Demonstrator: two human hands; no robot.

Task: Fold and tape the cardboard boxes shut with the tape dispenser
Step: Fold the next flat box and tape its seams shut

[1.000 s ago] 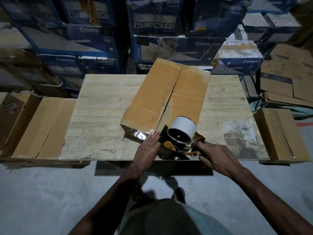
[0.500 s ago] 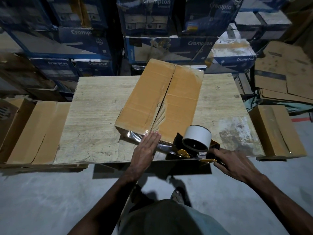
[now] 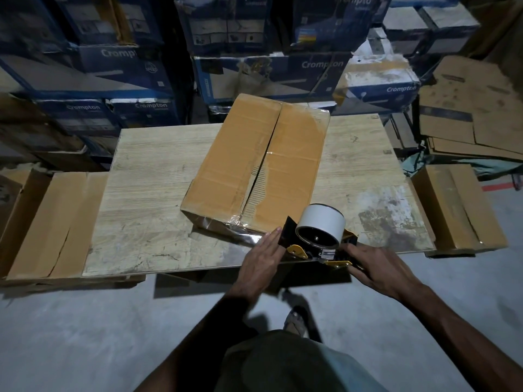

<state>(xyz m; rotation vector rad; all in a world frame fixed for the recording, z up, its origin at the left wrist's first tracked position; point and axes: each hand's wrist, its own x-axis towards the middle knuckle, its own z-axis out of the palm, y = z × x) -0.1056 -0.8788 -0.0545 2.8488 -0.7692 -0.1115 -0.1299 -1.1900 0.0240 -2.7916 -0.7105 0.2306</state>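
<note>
Held tight in the right hand [image 3: 379,268], the black-and-yellow tape dispenser with white roll [image 3: 319,233] had slid off the seam, lower centre. The flat left hand [image 3: 261,261] pressed tape onto the brown cardboard box's [image 3: 254,171] near edge, so the strip was probably finished.

Dark olive-grey garment [image 3: 283,360] with a paler grey patch; strapped sandal [image 3: 294,321] on 1 foot.

Both bare hands reach forward, side by side, palms down.
The left hand [image 3: 261,260] lies flat, fingers straight and together, pointing toward 1 o'clock; its forearm runs in from 7 o'clock. The right hand [image 3: 379,268], near it at its 3 o'clock, curls its fingers round the handle of the tape dispenser [image 3: 319,232], knuckles up, aimed toward 10 o'clock; its forearm enters from 4 o'clock.
</note>
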